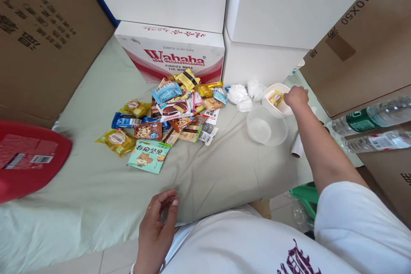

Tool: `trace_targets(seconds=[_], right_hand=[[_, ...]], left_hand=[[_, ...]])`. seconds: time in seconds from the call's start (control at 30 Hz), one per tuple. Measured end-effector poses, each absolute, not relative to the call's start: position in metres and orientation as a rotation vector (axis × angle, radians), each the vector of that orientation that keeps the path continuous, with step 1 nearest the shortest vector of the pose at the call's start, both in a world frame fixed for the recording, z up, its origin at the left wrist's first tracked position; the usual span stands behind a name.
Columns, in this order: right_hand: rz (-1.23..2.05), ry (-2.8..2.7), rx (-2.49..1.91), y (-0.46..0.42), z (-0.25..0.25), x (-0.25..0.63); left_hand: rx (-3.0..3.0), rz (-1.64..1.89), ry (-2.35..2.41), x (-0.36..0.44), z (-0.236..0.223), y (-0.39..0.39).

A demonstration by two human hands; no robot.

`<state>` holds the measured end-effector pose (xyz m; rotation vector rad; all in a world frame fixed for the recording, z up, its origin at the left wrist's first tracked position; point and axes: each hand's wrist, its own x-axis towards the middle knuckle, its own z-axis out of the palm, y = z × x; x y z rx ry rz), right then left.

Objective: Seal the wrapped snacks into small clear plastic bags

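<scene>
At the right of the table, my right hand (297, 96) is closed at the right rim of a white bowl (281, 111); some of its fingers are hidden. Inside that bowl lies a yellow-wrapped snack (276, 98). A clear round plastic bowl (267, 126) stands just in front, partly overlapped by the white one. Near the front edge, my left hand (159, 222) is loosely curled and empty, with a gap between thumb and fingers. Beyond it is a heap of packaged snacks (175, 110), with a mint-green snack pouch (149, 156) nearest.
White crumpled plastic bags (239, 96) lie between the heap and the bowls. A Wahaha carton (180, 53) and white boxes stand behind. At right are a white roll (298, 145) and two plastic bottles (369, 120). A red object (32, 158) sits at left.
</scene>
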<state>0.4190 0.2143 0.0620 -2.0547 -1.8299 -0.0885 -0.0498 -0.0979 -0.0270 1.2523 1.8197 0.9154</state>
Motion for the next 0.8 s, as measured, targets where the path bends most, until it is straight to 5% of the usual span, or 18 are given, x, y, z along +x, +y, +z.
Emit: trace_targets(seconds=[0.17,0.4,0.63,0.8], right_hand=[[-0.023,-2.167,-1.921,0.134,0.087,0.38],[-0.154,-2.562,-2.001,0.03,0.054,0.354],[-0.276,-2.271,-1.824,0.145,0.06,0.344],[-0.064,-2.36,-1.908,0.227,0.035,0.34]], left_hand=[[1.464,0.959,1.823,-0.05,-0.028,-0.083],[1.627,0.988,1.709,-0.039,-0.03,-0.066],[1.662,0.952,1.728,-0.033,-0.033,-0.066],[1.595,0.977,1.752,-0.031,-0.027,-0.078]])
